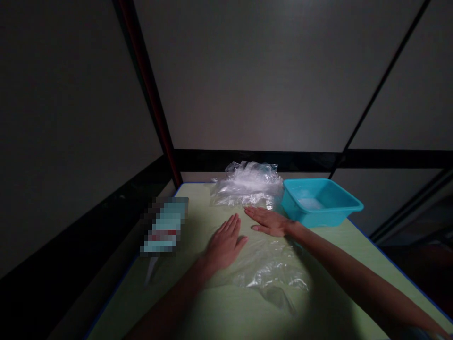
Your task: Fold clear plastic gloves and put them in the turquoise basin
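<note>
Mid-frame, I have left hand (224, 243) and right hand (267, 221) flat, fingers extended, gripping nothing; film (271, 269) looks partly spread, creases left.

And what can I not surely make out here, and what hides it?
In the head view:
Pixelated, pale-green object at left: mosaic hides what it is.
Thin, clear plastic film nearest me: its transparency obscures the full outline.
Turquoise, rectangular plastic basin: the pale patch inside is too indistinct to identify.
Bare, flat left hand and right hand: their backs hide both palms.
Pale-green, blue-edged table: near edge cut off by the picture's bottom.
</note>
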Motion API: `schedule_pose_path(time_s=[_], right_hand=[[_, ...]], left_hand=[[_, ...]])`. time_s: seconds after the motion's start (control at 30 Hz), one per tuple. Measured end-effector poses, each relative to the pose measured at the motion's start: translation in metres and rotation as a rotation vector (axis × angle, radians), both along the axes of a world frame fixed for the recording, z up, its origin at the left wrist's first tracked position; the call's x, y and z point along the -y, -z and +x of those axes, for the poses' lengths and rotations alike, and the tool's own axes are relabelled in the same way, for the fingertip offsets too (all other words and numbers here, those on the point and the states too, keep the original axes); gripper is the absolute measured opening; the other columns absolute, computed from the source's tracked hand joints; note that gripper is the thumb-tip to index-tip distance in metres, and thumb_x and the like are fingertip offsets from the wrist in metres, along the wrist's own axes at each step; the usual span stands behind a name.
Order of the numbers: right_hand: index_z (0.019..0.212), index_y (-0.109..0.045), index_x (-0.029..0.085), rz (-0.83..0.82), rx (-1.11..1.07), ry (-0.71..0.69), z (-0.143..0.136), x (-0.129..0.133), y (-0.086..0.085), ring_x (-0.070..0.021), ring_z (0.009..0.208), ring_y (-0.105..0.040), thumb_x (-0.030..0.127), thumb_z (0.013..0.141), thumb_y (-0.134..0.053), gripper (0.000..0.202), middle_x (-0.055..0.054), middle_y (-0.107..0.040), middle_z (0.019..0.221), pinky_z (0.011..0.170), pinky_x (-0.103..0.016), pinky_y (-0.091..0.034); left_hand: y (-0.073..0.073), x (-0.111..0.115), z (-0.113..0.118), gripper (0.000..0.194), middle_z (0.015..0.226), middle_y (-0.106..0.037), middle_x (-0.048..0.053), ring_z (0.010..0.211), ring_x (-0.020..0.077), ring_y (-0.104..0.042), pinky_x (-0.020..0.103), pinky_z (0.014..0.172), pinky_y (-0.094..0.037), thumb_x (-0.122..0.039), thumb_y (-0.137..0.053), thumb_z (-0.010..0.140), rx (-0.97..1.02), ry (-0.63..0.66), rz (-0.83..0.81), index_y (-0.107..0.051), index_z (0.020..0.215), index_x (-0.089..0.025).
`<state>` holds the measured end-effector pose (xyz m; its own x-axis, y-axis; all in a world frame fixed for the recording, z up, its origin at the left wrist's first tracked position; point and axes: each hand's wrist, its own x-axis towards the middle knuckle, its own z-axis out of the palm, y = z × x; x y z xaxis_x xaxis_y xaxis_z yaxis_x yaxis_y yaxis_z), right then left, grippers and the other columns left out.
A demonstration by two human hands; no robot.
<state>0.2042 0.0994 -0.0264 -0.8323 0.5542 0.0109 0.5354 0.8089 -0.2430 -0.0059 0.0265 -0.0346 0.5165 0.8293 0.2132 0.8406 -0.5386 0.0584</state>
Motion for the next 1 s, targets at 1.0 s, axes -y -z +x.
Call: schedule_pose_path(time_s=[1.0], right_hand=[[0.136,-0.019,0.006,0.113,-0.111,0.328,-0.041,0.096,-0.009,-0.0224,0.130,-0.013,0.045,0.090,-0.024,0.061,-0.015,-0.015,0.141,0.106,-0.038,-0.019]], left_hand=[[0.010,0.005,-0.046,0.055,0.135,-0.033,0.016,0.126,0.0220,-0.028,0.037,0.101,-0.029,-0.043,-0.029,0.087,0.004,-0.006,0.079,-0.036,0.127,-0.006]])
